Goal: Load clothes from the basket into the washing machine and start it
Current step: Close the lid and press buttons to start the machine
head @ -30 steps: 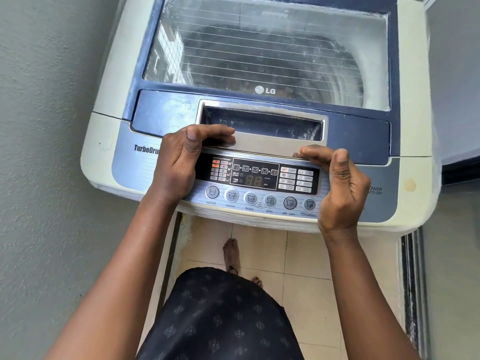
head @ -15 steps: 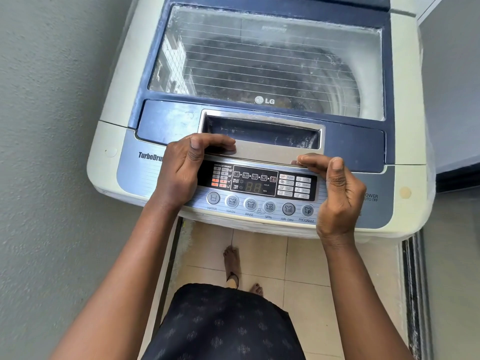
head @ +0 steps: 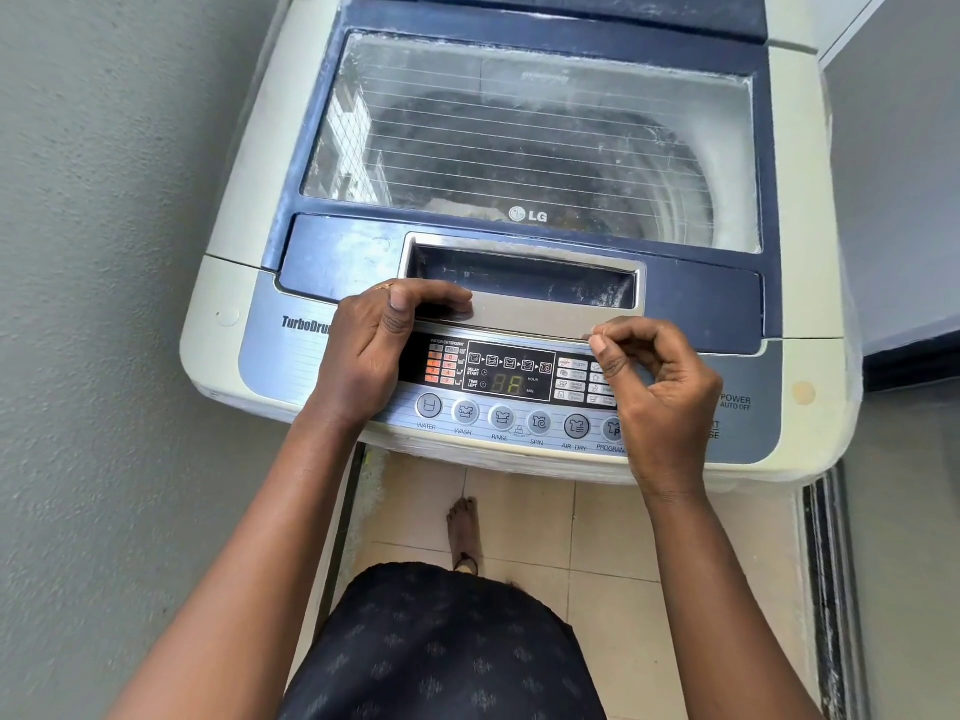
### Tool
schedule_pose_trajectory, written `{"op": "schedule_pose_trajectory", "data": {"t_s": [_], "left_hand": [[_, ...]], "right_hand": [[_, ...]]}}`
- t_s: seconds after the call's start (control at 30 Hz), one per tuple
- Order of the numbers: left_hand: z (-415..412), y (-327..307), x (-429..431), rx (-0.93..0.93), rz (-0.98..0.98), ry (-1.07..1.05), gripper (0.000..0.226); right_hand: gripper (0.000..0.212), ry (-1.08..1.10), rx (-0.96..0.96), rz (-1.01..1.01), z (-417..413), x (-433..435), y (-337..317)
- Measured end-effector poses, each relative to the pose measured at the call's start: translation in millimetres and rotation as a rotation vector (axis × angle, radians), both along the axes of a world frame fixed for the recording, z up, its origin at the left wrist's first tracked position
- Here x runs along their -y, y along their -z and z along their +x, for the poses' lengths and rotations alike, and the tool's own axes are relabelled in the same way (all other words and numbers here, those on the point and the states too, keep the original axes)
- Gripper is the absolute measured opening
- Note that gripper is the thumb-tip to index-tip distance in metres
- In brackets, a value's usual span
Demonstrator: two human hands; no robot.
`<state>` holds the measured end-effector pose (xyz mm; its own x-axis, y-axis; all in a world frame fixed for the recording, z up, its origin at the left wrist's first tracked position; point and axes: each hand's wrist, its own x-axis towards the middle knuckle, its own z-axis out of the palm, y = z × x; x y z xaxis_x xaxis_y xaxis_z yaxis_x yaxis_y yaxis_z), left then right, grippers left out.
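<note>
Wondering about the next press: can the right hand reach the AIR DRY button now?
Probably yes. The right hand is at the right of the control panel, just beside the uncovered AIR DRY button; nothing lies between them.

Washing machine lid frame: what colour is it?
Dark blue; the lid frame shows best in the head view.
</note>
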<state>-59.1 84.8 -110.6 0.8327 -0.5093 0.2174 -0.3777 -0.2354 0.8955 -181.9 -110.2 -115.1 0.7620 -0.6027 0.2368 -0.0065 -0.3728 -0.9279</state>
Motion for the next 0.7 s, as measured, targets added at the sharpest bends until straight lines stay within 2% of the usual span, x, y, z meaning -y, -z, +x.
{"op": "schedule_pose_trajectory", "data": {"t_s": [0.13, 0.37, 0.7], "left_hand": [[-0.1, -0.1, -0.2, 0.01, 0.01, -0.001, 0.078], [0.8, 0.1, -0.2, 0.022, 0.017, -0.006, 0.079], [1.1, 1.4, 0.2, 0.004, 0.003, 0.0, 0.081]], "right_hand": [[0.003, 0.012, 0.0, 0.017, 1.7, -0.8, -0.2], [0.038, 0.02, -0.009, 0.016, 1.5, -2.0, -5.1], [0.036, 0.001, 0.0, 0.033, 0.2, -1.0, -4.7]]}}
